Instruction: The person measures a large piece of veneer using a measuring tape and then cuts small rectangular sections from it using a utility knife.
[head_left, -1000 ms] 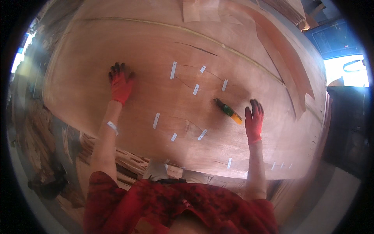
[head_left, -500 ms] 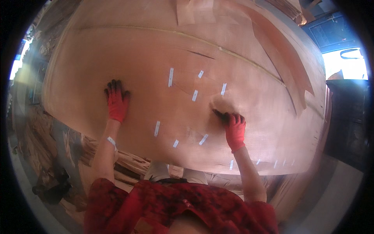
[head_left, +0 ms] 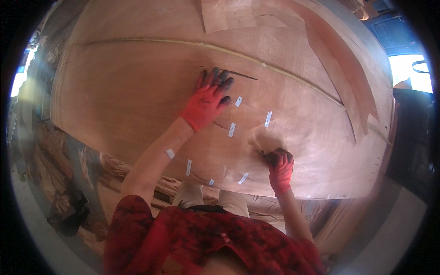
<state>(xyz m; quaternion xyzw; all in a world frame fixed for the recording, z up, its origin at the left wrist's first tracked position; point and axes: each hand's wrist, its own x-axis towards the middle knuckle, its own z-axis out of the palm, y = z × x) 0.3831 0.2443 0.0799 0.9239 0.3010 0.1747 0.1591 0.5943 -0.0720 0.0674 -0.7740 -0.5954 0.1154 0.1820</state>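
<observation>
A large sheet of reddish-brown wood veneer (head_left: 133, 91) lies spread out before me. My left hand (head_left: 207, 101), in a red glove with dark fingertips, rests open on it with the fingers spread. Those fingertips are beside a dark, narrow split (head_left: 240, 74) in the sheet. My right hand (head_left: 281, 170), gloved alike, is closed low over the right part, next to a pale worn patch (head_left: 269, 137). Whatever its curled fingers hold, if anything, is hidden. Short pieces of white tape (head_left: 232, 130) are stuck on the veneer between and below my hands.
A thin pale strip (head_left: 224, 50) runs across the far part of the sheet. Loose veneer pieces (head_left: 229, 19) lie beyond it, with a long curved one (head_left: 339, 68) at the right. Torn veneer scraps (head_left: 55, 156) are heaped on the left. A dark box-like object (head_left: 415, 137) stands right.
My left hand has moved right and farther away, to the dark split. The right hand sits slightly nearer, its fingers more curled. The view has shifted a little.
</observation>
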